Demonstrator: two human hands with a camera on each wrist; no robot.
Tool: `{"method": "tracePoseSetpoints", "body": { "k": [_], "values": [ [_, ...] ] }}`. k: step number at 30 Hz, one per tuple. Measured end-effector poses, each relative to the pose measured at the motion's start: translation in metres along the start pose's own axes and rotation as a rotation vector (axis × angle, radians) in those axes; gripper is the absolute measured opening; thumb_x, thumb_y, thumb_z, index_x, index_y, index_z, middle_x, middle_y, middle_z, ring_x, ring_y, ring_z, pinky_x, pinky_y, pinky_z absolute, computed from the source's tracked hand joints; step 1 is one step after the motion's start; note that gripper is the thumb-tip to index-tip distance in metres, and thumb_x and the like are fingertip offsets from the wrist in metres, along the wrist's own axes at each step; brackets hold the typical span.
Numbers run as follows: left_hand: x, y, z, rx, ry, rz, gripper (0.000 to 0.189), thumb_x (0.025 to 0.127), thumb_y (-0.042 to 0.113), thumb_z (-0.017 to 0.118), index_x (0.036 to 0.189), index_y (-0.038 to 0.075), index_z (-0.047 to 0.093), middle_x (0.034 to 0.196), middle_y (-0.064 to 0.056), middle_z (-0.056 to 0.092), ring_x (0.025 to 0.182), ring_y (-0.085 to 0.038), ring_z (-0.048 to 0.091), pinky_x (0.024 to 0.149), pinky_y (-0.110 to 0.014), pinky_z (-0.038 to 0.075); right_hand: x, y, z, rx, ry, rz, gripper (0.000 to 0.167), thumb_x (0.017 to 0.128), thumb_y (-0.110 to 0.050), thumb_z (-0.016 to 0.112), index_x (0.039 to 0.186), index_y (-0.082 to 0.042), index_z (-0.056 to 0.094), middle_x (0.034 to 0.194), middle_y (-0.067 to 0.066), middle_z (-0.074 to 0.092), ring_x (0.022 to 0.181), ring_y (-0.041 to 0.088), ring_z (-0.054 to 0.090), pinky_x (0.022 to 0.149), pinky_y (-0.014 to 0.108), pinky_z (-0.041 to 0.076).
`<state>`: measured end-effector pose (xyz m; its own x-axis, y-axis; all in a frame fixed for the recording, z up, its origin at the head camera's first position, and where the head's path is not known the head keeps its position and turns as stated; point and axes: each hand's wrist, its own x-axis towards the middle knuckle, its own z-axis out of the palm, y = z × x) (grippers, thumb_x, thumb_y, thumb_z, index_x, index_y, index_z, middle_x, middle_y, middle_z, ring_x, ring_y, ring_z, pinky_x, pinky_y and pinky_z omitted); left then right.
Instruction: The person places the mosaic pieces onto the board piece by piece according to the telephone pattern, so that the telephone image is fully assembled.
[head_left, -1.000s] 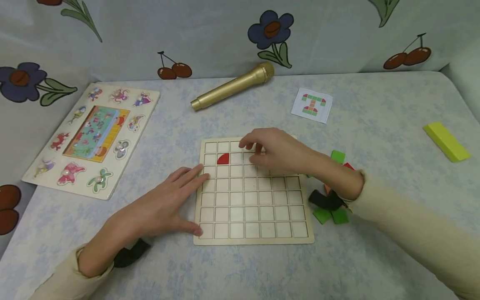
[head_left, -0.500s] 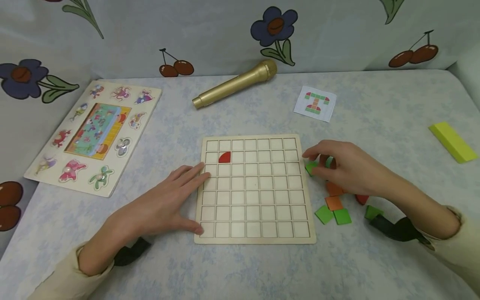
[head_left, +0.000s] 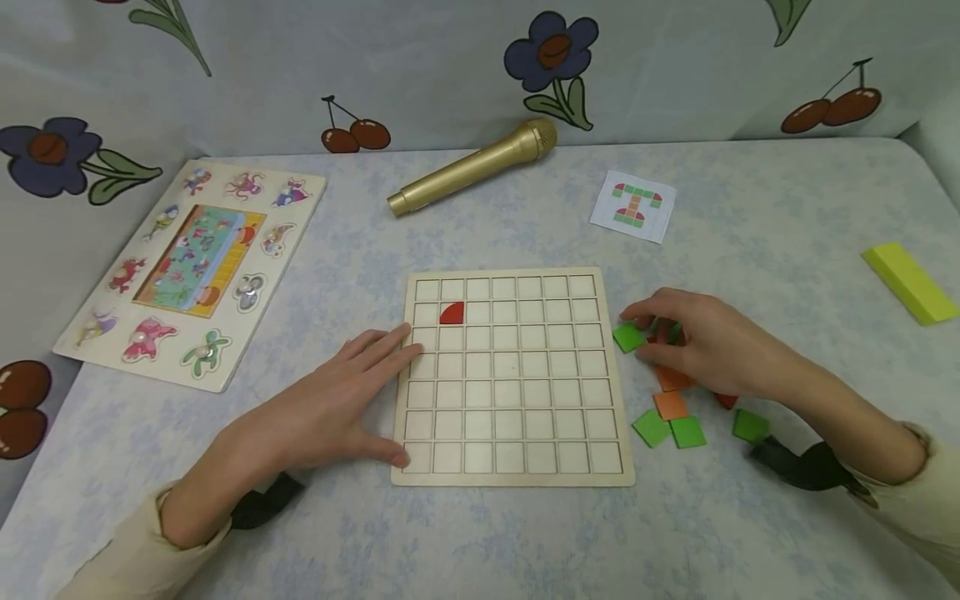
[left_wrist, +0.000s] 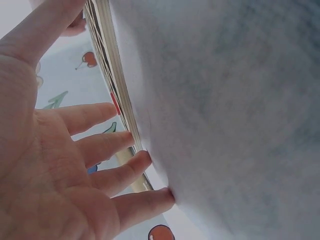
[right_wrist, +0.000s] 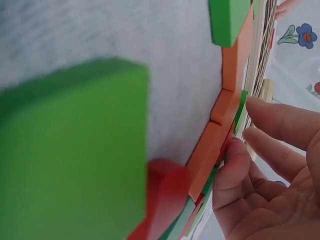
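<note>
My left hand (head_left: 318, 412) rests along the left edge of a square wooden grid board (head_left: 512, 481), fingertips and thumb on its rim. A red quarter-circle tile (head_left: 452, 313) lies in one cell near the board's upper left. To the right of the board, my right hand (head_left: 701, 342) hovers low over loose tiles, thumb and fingertips bent but apart. A green square tile (head_left: 628, 337) lies right by its fingertips. An orange tile (head_left: 671, 406) and green tiles (head_left: 687, 432) lie closer to me. A red tile (right_wrist: 167, 192) shows in the right wrist view; others are partly hidden under the hand.
A card with a coloured tile pattern (head_left: 633, 207) lies behind the board. A gold microphone (head_left: 472, 169) rests at the back. On the left is a picture puzzle board (head_left: 232, 329); on the far right, a yellow block (head_left: 911, 283).
My right hand has moved from above the board to the loose tiles on its right, then slightly further right. My left hand has stayed on the board's edge.
</note>
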<state>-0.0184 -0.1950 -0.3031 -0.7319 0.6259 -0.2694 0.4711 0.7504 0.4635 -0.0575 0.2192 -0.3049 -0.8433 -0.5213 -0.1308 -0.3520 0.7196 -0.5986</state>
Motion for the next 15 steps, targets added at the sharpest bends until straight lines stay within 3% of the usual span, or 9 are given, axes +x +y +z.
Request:
{"method": "tracePoseSetpoints", "body": {
  "k": [10,15],
  "values": [
    [-0.0004,0.0025,0.0,-0.028,-0.034,-0.071,0.118,0.068,0.058,0.084,0.157,0.008,0.024,0.165,-0.008,0.001,0.149,-0.031,0.007,0.113,-0.052,0.026,0.0025,0.0008,0.0019,-0.025,-0.047,0.041,0.03,0.086,-0.008,0.076,0.115,-0.007,0.07,0.095,-0.002,0.055,0.077,0.014,0.05,0.064,0.028,0.044],
    [-0.0004,0.0029,0.0031,0.016,-0.028,-0.049,0.124,0.07,0.068,0.077,0.156,-0.001,0.02,0.164,-0.015,0.007,0.148,-0.033,0.008,0.114,-0.052,0.021,0.0014,0.0018,0.0023,-0.038,-0.028,0.041,0.026,0.084,-0.011,0.079,0.109,-0.008,0.07,0.091,-0.002,0.054,0.075,0.014,0.05,0.063,0.027,0.044]
  ]
}}
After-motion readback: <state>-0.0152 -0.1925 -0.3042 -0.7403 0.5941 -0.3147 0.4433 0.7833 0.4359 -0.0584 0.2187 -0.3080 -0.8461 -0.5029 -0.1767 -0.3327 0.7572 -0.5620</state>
